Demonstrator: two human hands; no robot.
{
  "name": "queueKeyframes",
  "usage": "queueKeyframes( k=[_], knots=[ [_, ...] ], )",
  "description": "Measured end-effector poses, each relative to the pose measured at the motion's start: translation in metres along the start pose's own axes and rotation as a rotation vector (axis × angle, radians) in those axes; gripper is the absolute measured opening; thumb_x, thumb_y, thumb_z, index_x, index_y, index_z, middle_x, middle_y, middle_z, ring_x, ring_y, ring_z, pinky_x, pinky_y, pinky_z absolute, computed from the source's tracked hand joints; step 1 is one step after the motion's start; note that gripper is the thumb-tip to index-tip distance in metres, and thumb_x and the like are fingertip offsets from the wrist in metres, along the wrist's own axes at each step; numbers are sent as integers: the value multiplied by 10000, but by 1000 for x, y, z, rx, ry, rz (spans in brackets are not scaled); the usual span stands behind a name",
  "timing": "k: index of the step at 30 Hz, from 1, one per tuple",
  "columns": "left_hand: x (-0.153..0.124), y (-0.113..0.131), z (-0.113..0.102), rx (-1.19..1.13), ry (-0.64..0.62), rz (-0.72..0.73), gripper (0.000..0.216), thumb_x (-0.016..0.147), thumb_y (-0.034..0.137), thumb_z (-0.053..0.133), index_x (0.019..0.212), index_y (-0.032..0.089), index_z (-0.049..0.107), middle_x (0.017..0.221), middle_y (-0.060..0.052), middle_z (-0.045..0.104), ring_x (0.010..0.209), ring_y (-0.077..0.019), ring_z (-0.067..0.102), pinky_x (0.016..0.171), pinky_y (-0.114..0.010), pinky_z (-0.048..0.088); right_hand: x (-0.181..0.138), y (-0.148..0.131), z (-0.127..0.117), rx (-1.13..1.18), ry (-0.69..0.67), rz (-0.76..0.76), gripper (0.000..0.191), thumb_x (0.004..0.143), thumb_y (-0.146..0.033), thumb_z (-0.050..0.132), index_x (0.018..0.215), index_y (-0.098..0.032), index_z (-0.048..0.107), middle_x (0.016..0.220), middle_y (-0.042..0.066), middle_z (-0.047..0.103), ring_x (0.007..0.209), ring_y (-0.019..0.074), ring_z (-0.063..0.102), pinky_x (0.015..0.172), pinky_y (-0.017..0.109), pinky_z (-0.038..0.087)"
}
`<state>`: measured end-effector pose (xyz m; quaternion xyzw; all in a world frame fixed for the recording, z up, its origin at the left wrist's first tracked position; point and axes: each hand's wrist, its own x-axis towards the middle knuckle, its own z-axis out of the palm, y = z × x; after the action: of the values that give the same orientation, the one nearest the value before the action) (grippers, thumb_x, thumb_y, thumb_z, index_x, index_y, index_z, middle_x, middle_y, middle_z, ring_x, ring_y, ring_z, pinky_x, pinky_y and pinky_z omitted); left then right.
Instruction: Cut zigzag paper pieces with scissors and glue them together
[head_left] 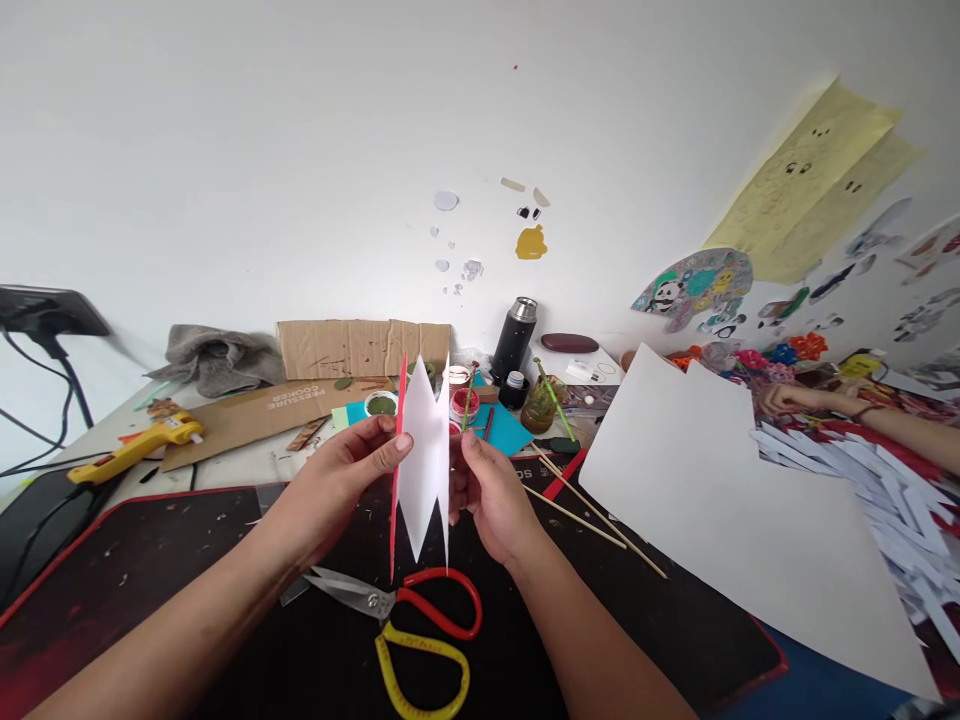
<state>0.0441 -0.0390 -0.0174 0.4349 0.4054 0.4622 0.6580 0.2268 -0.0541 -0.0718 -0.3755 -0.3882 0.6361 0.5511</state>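
A folded paper cutout (421,460), white on the facing side and red along its left edge, stands upright between my hands, its ends cut to points. My left hand (352,465) pinches its left edge between thumb and fingers. On the opposite edge, my right hand (491,485) grips with the thumb in front; its other fingers are partly hidden behind the paper. Below them on the black mat lie open scissors (379,603) with one red and one yellow handle, blades pointing left.
Large white paper (720,500) and wooden sticks (592,500) lie at right, near white paper strips (862,480) and another person's hand (784,400). A yellow glue gun (142,448), cardboard (262,420), paint jars (466,403) and a black flask (516,340) stand or lie behind.
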Motion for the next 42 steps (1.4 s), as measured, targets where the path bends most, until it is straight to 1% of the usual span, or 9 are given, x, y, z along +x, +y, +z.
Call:
queueKeyframes(
  k=[7,11,15,19,24,29,35,37,42],
  knots=[
    [1,-1,1,57,-14,61,452,592,497,1054,834,229,783,869,-43,822,773,-248,729,726,-329,562,-2,-1,-2,-224,18,-114,630,832,-819,806,996,-214,741,640,-28,626,464,148,551,436,278,448],
    [3,-3,-1,66,-37,59,446,612,501,1043,855,226,789,891,-50,827,768,-243,727,740,-333,572,0,1,-3,-234,45,-119,593,815,-763,854,1014,-215,749,723,-11,665,480,140,552,442,284,453],
    [3,-5,-5,66,-56,47,497,625,571,1025,904,222,809,956,-79,837,832,-271,745,720,-337,582,2,3,-5,-229,62,-104,612,798,-789,849,986,-213,756,648,-25,634,470,148,535,438,286,443],
    [3,-7,-8,15,-88,23,524,727,687,931,943,221,833,1009,-116,838,924,-316,762,687,-350,600,3,2,-7,-216,76,-100,583,826,-788,831,915,-216,760,587,-31,597,448,144,504,432,280,408],
    [6,-7,-10,38,-73,-6,458,733,594,969,951,211,842,1049,-114,825,911,-275,749,685,-323,611,3,0,-7,-203,89,-98,585,812,-789,841,864,-212,757,602,-22,594,473,143,503,425,268,404],
    [8,-6,-11,59,-75,0,488,730,598,974,989,210,829,1112,-114,818,982,-288,743,707,-326,614,3,0,-6,-225,48,-110,579,840,-779,823,889,-203,780,617,-17,600,508,152,519,453,272,431],
    [8,-10,-15,-7,-179,-34,469,764,556,973,1074,231,838,1210,-101,840,1128,-315,760,997,-387,575,2,1,-3,-243,16,-140,561,840,-771,825,832,-212,776,590,-8,586,644,206,599,558,288,472],
    [7,-10,-14,-39,-208,-37,464,773,529,974,1113,244,839,1247,-101,840,1204,-340,745,1045,-411,557,1,2,-3,-247,5,-139,560,850,-774,814,798,-219,758,593,-9,582,660,211,609,578,294,489],
    [4,-7,-11,-86,-242,-38,466,780,470,981,1167,260,831,1294,-101,836,1250,-359,739,985,-405,575,1,9,-2,-259,-32,-76,637,831,-843,780,812,-208,741,625,-12,610,503,159,538,438,273,434]
  ],
)
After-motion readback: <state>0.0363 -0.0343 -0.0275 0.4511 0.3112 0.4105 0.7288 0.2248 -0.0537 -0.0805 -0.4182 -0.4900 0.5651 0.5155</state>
